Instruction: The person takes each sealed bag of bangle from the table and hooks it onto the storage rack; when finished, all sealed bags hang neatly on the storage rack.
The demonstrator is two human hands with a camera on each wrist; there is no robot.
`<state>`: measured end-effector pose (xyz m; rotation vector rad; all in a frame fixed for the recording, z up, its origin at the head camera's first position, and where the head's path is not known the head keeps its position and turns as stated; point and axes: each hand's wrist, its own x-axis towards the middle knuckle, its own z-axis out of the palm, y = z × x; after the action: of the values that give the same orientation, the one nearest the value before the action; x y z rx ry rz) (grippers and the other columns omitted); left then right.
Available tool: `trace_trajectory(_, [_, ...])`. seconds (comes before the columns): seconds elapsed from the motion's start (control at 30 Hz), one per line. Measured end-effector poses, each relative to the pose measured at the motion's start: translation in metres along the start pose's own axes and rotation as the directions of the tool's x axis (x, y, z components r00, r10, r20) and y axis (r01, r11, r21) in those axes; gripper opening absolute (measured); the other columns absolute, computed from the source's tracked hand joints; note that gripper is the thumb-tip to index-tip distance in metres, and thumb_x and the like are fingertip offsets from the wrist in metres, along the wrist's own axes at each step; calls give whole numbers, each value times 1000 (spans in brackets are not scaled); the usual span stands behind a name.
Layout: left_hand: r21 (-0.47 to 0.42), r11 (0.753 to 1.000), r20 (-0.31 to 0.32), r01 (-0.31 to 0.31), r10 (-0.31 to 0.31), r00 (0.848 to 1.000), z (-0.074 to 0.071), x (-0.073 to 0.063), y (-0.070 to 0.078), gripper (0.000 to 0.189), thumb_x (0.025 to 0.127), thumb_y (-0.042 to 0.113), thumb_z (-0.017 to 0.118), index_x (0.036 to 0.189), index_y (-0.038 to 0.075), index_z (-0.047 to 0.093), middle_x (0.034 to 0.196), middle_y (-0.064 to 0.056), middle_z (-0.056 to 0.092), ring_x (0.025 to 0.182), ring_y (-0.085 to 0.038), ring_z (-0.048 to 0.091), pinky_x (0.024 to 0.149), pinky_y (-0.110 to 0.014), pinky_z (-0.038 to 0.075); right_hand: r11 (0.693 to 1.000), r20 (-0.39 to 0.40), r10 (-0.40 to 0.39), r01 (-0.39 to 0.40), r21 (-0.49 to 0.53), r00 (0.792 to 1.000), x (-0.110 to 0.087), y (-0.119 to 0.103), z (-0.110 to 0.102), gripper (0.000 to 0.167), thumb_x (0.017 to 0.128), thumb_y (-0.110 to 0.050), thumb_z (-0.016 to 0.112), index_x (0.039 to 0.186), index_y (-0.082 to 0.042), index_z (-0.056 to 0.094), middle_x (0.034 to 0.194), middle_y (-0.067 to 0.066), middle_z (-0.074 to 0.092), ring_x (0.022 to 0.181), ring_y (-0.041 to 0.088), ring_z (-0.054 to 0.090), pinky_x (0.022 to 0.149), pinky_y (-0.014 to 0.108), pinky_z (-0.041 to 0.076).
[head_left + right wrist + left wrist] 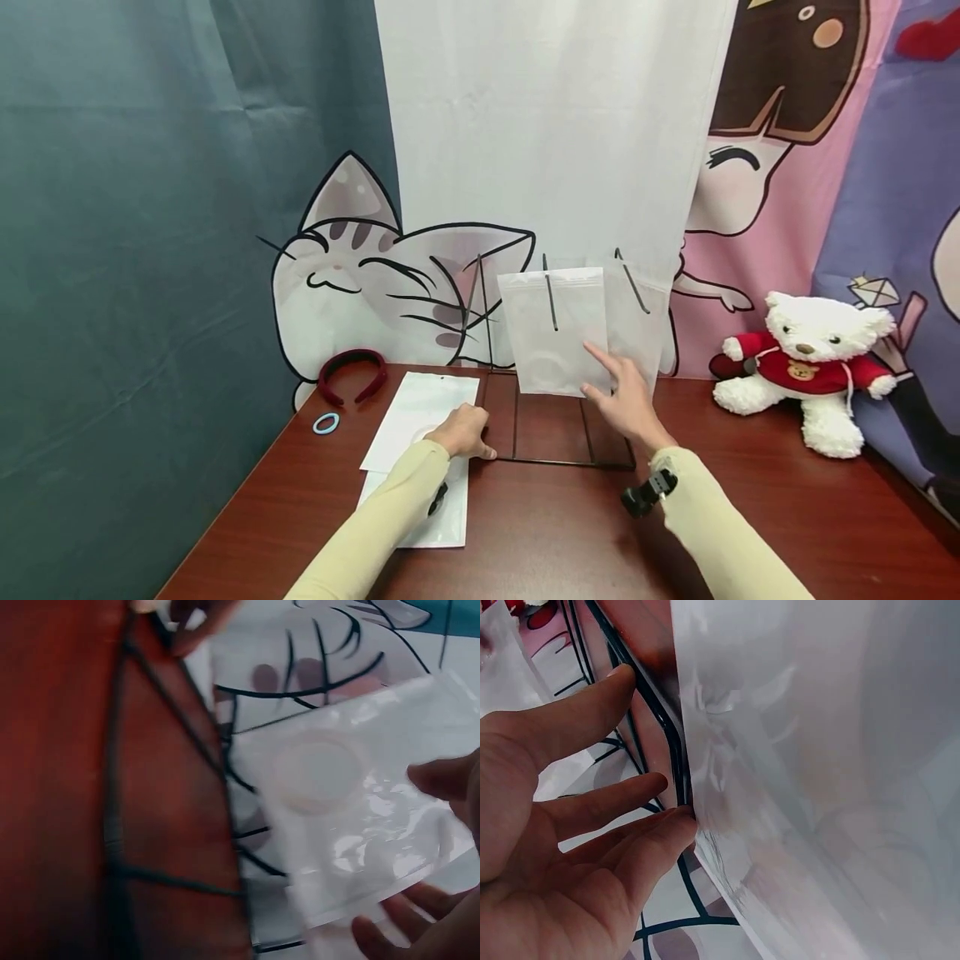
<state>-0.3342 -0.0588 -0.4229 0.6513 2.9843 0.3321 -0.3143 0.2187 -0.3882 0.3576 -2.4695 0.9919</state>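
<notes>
A black wire rack stands on the table, with upright hooks. One translucent zip bag hangs at its middle hook; a round ring shape shows inside it in the right wrist view. Another clear bag hangs from the right hook, partly behind it. My right hand is at the hanging bag's right edge, index finger extended, thumb apart. My left hand reaches over the flat white bags to the rack's left front corner. There its thumb and fingertips touch the wire, spread apart.
At the table's left lie a dark red headband and a light blue ring. A white teddy bear in a red top sits at the right. Patterned curtains hang right behind the table.
</notes>
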Motion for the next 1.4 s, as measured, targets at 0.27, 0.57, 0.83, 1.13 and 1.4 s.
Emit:
trace_trajectory(0.27, [13,1000,-7,-14,15,1000,2,1,-1,38,75,31,90,86,4,65,83,-6,63,77,-18,56,69,-31,49,991,147,49,-30,-127,988,-45,21,1,58,86,-12,76,141,-8,57,133,26,60,118,44,58,96,58,47])
trace_trajectory(0.57, [-31,998,-32,-50,49,998,0,-3,-6,36,76,27,89,86,3,65,80,-6,62,77,-19,55,68,-33,47,949,359,142,-23,-316,922,-52,41,-3,73,83,-23,79,140,11,49,142,37,48,136,54,41,108,63,38])
trace_trajectory(0.83, [-175,982,-161,-75,47,986,-13,-9,-45,41,81,19,81,113,-4,69,114,-20,72,112,-37,66,99,-48,51,962,480,158,-24,-272,863,-53,52,-7,81,87,-32,76,143,16,42,151,39,37,147,57,21,115,66,28])
trace_trajectory(1.13, [-154,963,-152,222,-245,957,-19,-23,-118,45,83,26,81,115,-4,70,115,-20,71,104,-33,64,94,-51,53,964,509,199,-72,-258,837,-53,52,-5,80,88,-33,75,145,12,43,156,36,32,149,55,15,115,68,26])
trace_trajectory(1.4, [-185,911,-115,368,-392,913,-22,-25,-124,73,76,33,88,132,-4,58,125,-28,57,110,-40,57,96,-61,48,962,490,203,-80,-262,848,-51,54,-5,77,85,-32,77,143,9,47,154,36,35,148,55,17,113,69,27])
